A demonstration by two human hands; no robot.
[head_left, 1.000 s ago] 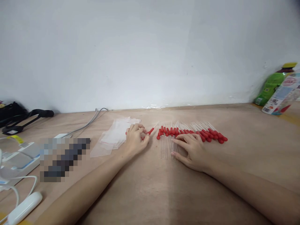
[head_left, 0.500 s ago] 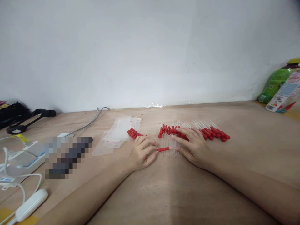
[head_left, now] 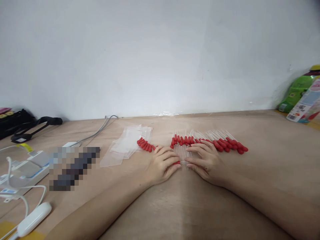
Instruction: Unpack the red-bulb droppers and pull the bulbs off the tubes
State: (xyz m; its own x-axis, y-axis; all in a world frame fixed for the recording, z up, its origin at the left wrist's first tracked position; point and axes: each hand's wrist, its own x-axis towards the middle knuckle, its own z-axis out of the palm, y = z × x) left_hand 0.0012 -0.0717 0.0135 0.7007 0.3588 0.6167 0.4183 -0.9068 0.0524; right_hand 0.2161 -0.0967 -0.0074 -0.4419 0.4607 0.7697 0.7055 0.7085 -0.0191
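Between the fingers of my left hand (head_left: pixel 163 163) is a red rubber dropper bulb (head_left: pixel 176 162), mostly covered by the fingers. My right hand (head_left: pixel 207 161) pinches the clear glass dropper tube (head_left: pixel 184 162) that runs level out of that bulb. Just behind this pair lies a row of bare glass tubes (head_left: pixel 179 150). Loose red bulbs (head_left: pixel 145 145) rest in a curved line beyond my left hand. Assembled droppers (head_left: pixel 182 139) with red bulbs lie side by side behind both hands, and a second group of droppers (head_left: pixel 230 144) extends to the right, partly hidden by my right fingers.
Clear plastic bags (head_left: pixel 125 143) are spread at the left of the bulbs. Farther left are a power strip (head_left: pixel 37 171) with white cables, a grey cable (head_left: pixel 98 130) and a black strap-like item (head_left: pixel 37 128). A green bottle (head_left: pixel 296 91) stands far right against the white wall.
My left hand has moved right, toward my right hand, and now covers most of the red bulb. The gap between the hands is smaller. The view has shifted slightly.
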